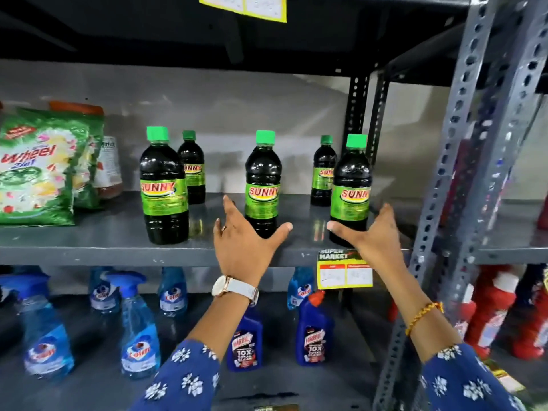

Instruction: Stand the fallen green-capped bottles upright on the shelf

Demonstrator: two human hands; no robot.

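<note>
1. I take the grey metal shelf (89,241) as landmark; five green-capped bottles stand upright on it, none lying down.
2. Three bottles stand near the shelf's front edge: the left front bottle (164,185), the middle front bottle (263,173) and the right front bottle (350,185).
3. Two stand toward the shelf's back: the left rear bottle (192,164), partly hidden by the left front one, and the right rear bottle (323,170), its right side covered by the right front one.
4. The left hand (240,244) is over the shelf's front edge, fingers spread apart, gripping nothing; its thumb crosses the base of the middle front bottle, and I cannot tell whether it touches.
5. The right hand (376,232) is likewise spread and empty; it hides the lower right of the right front bottle, contact unclear.
6. A detergent pack (38,167) lies at the shelf's left end, cut off by the frame.
7. A yellow price tag (345,271) hangs from the shelf's front edge, its print illegible.
</note>
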